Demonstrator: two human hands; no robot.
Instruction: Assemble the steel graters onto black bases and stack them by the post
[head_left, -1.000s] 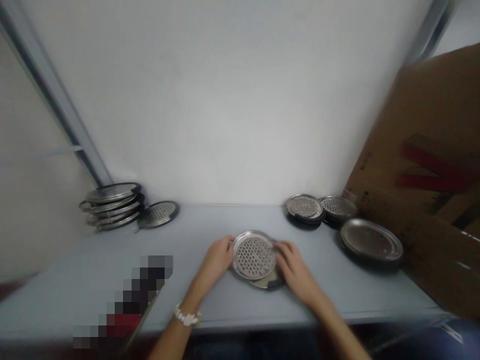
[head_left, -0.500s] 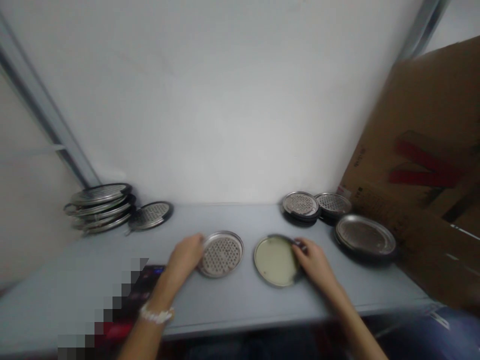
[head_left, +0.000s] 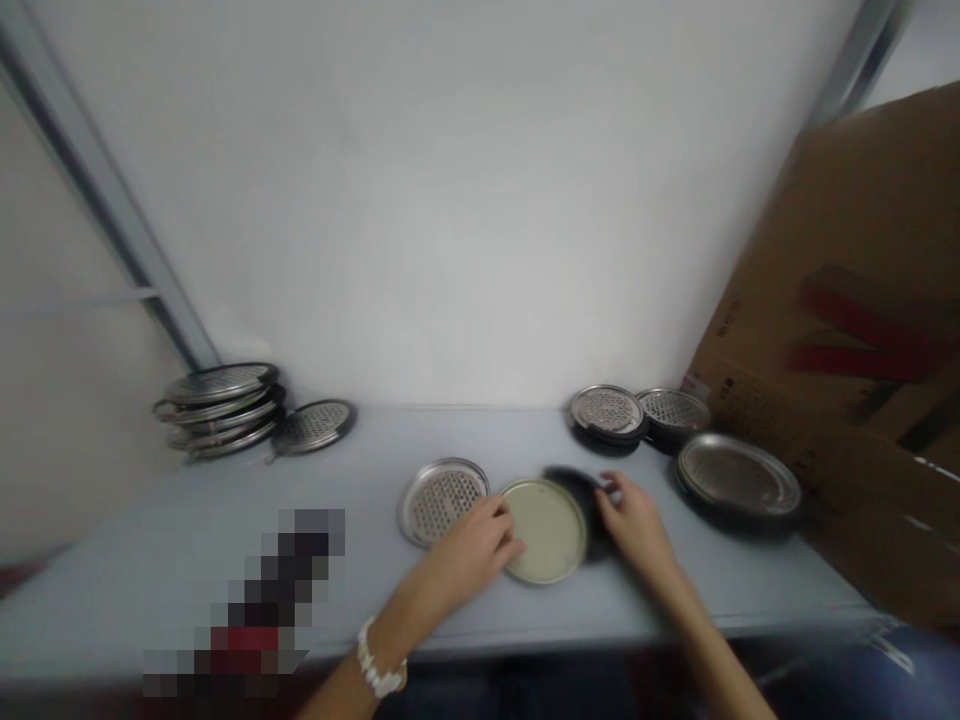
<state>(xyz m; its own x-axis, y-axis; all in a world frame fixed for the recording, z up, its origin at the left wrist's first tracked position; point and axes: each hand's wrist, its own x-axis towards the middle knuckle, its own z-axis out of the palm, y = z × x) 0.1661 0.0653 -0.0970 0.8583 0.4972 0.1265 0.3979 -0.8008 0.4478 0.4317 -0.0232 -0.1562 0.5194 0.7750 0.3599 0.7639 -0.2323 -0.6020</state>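
Left fingers [head_left: 511, 550] pinched pale disc [head_left: 546, 530] by its left rim | right fingers [head_left: 610, 503] pinched black ring [head_left: 594, 512] | I saw disc left of ring, toward surface [head_left: 570, 622]'s front edge

Straight behind the pale-green round lid [head_left: 546, 532], a wide lane opens over the grey flat tabletop [head_left: 457, 435] towards the white wall [head_left: 480, 200]! Left of the lid, the left hand [head_left: 484, 535] and a silver perforated metal disc [head_left: 437, 505] block the way. Right of it, a black curved rim [head_left: 591, 505] and the right hand [head_left: 634, 512] crowd in; farther right sits a stack of silver round metal plates [head_left: 739, 475]. In front, there's a bare strip between the forearms.
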